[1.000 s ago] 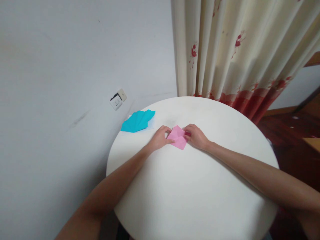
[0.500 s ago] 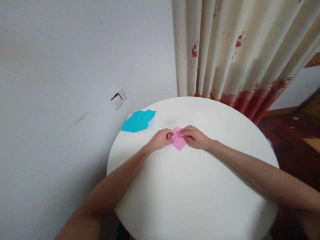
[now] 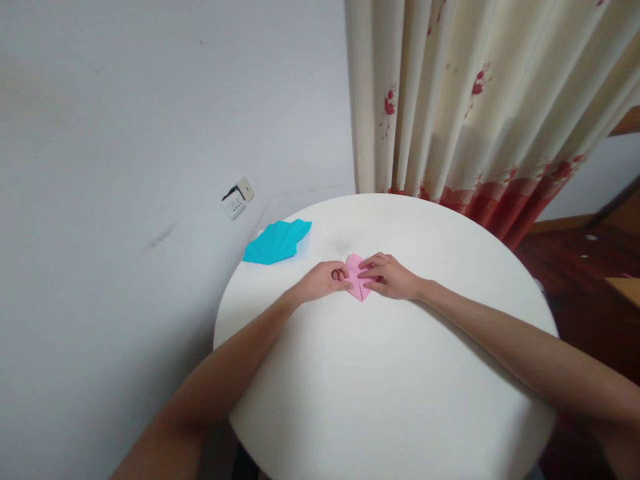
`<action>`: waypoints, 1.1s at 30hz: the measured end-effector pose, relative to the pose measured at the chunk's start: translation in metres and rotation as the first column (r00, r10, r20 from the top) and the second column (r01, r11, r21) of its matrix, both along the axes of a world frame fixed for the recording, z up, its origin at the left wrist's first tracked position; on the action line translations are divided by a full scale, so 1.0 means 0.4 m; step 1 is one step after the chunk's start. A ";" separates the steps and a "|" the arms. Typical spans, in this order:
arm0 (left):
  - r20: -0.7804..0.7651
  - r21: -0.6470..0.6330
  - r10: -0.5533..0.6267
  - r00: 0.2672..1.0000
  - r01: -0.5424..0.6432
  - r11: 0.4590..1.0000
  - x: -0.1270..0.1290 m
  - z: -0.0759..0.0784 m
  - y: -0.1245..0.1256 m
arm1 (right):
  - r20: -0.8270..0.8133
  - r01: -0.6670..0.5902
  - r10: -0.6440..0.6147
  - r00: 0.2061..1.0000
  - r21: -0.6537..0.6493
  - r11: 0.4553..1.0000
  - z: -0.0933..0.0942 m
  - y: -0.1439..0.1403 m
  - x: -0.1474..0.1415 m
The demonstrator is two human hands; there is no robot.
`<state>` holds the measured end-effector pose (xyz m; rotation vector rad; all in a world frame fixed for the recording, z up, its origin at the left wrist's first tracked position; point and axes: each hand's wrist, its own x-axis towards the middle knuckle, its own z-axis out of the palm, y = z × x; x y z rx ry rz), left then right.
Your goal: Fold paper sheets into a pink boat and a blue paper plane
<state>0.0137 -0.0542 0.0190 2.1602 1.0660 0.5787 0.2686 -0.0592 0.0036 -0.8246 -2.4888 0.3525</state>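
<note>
One left hand (image 3: 323,280), one right hand (image 3: 393,277); one pink paper (image 3: 354,267) between them. One blue paper (image 3: 275,243) beyond left hand, two wall plates (image 3: 233,205) farther past. One counter (image 3: 385,373) beneath both.

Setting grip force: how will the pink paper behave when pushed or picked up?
The pink paper looks thin, so probably light. Lying fairly flat on the white table, it should slide rather than roll. Its folds may spring open without the right hand on them.

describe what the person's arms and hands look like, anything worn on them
Both the left arm and the right arm are bare, with no sleeve showing as far as the picture reaches. The left hand and right hand are ungloved, and neither wrist shows a watch or bracelet.
</note>
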 end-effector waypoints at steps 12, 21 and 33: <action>-0.421 0.274 -0.130 0.898 0.263 0.925 0.018 -0.030 -0.028 | 0.112 0.222 -0.222 0.969 0.008 0.975 -0.028 0.016 0.010; -0.564 0.201 -0.184 0.805 0.350 0.915 0.023 -0.005 -0.037 | 0.217 0.403 -0.389 0.895 -0.019 0.915 -0.046 0.043 0.021; -0.521 0.190 -0.179 0.834 0.318 0.929 0.027 0.000 -0.042 | 0.255 0.306 -0.264 0.930 -0.139 0.942 -0.032 0.094 0.107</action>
